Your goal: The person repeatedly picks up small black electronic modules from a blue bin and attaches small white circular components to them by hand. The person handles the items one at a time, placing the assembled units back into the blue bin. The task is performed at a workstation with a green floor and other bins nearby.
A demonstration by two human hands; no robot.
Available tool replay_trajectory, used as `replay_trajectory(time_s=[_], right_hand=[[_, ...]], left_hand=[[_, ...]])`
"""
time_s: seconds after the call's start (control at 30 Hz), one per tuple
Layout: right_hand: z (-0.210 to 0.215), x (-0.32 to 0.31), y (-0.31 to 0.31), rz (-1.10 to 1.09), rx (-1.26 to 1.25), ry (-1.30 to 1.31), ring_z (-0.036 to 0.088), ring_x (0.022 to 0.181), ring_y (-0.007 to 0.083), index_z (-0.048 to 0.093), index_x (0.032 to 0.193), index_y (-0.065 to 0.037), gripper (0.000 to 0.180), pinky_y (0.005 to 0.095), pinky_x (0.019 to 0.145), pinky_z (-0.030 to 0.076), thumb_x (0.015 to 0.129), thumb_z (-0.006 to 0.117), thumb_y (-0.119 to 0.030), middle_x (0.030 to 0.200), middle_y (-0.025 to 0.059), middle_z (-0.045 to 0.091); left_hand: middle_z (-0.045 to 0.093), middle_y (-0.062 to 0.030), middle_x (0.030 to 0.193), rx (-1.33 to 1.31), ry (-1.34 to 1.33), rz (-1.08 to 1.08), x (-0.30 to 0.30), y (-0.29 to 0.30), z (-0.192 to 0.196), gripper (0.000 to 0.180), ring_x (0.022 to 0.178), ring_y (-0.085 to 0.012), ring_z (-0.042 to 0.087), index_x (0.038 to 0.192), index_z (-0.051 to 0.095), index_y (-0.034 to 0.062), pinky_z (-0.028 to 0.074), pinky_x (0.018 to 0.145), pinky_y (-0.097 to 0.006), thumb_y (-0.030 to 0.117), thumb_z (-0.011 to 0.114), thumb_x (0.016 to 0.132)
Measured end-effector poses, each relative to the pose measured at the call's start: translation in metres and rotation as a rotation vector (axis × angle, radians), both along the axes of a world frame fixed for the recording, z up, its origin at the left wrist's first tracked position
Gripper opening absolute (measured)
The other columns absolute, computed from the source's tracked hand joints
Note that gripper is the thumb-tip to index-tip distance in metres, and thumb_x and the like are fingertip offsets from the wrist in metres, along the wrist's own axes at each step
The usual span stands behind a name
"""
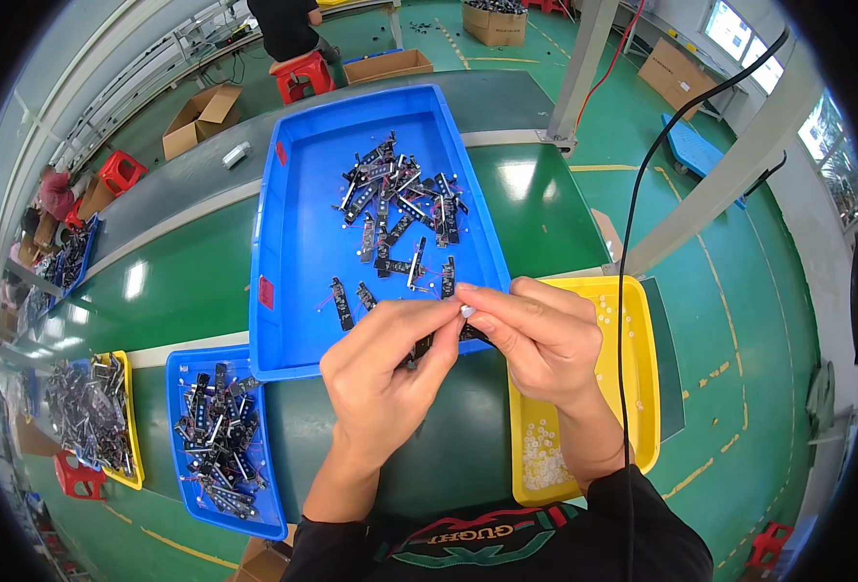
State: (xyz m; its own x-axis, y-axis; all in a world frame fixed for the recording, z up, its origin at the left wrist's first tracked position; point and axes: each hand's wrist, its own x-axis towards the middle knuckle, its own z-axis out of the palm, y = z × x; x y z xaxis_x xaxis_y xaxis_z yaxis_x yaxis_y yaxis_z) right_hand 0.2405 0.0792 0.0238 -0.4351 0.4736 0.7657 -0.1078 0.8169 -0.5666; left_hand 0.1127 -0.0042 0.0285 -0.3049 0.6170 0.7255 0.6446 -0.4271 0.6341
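Hands meet at front edge of big blue tray (293, 242), over green table (536, 209). My left hand (385, 364) pinches a black strip (421, 344) btw thumb and fingers; strip is mostly hidden, only dark end shows under my fingertips. My right hand (540, 335) holds a small white cap (467, 311) at the fingertips, touching the top of strip. Both hands closed on their parts, not loose. Big tray has pile of black strips (400, 199) in far half, a few single ones near me. Yellow tray (642, 388) w/ white caps is just right of my right wrist. Small blue tray (182, 427) w/ more strips is at my left, near a second yellow tray (130, 436). Black cable (628, 291) hangs over right side.
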Motion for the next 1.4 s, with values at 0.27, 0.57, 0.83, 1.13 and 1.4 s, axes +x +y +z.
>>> replay_trajectory(time_s=[0.27, 0.57, 0.83, 1.13, 1.4], right_hand=[[-0.002, -0.004, -0.002, 0.021, -0.049, 0.038, 0.045, 0.046, 0.0126, 0.067, 0.095, 0.002, 0.023, 0.0242, 0.041, 0.033, 0.072, 0.068, 0.000, 0.058, 0.0065, 0.051], [0.003, -0.002, -0.003, -0.031, 0.090, 0.037, 0.048, 0.046, 0.0133, 0.067, 0.087, 0.003, 0.019, 0.0247, 0.042, 0.036, 0.068, 0.068, 0.003, 0.058, 0.0066, 0.056], [-0.012, -0.008, -0.002, 0.216, -0.260, 0.124, 0.053, 0.053, 0.0139, 0.066, 0.092, 0.003, 0.014, 0.0247, 0.049, 0.042, 0.078, 0.063, 0.003, 0.066, 0.0087, 0.060], [-0.016, 0.010, 0.047, 0.633, -1.400, 0.495, 0.024, 0.041, 0.0055, 0.041, 0.061, -0.012, 0.036, 0.0208, 0.036, 0.019, 0.093, 0.046, -0.028, 0.053, -0.0048, 0.029], [-0.046, 0.011, 0.078, 0.769, -1.681, 0.748, 0.023, 0.038, 0.0065, 0.041, 0.065, -0.013, 0.031, 0.0206, 0.032, 0.018, 0.094, 0.044, -0.026, 0.052, -0.0036, 0.030]], left_hand=[[0.063, -0.0073, 0.076, 0.095, 0.207, 0.120, -0.002, -0.001, -0.003, 0.023, 0.062, -0.0169, 0.061, 0.082, 0.066, 0.0020, 0.049, 0.051, -0.026, -0.006, 0.071, 0.061], [0.062, -0.0076, 0.075, 0.037, 0.230, 0.115, 0.001, -0.004, 0.003, 0.025, 0.059, -0.0159, 0.058, 0.082, 0.066, 0.0023, 0.046, 0.050, -0.025, -0.008, 0.071, 0.059], [0.061, -0.0074, 0.073, -0.209, -0.262, -0.215, -0.017, -0.003, -0.007, 0.017, 0.057, -0.0094, 0.053, 0.081, 0.065, -0.0014, 0.039, 0.048, -0.020, -0.004, 0.073, 0.067], [0.055, -0.0025, 0.062, -0.153, -0.471, 0.156, -0.067, -0.054, -0.025, 0.005, 0.051, -0.0048, 0.047, 0.076, 0.057, 0.0011, 0.032, 0.041, -0.016, 0.004, 0.060, 0.077], [0.054, 0.0014, 0.061, -0.429, -0.318, 0.830, -0.139, -0.189, -0.044, 0.011, 0.054, -0.0031, 0.044, 0.074, 0.059, 0.0038, 0.029, 0.046, -0.017, 0.012, 0.062, 0.082]])
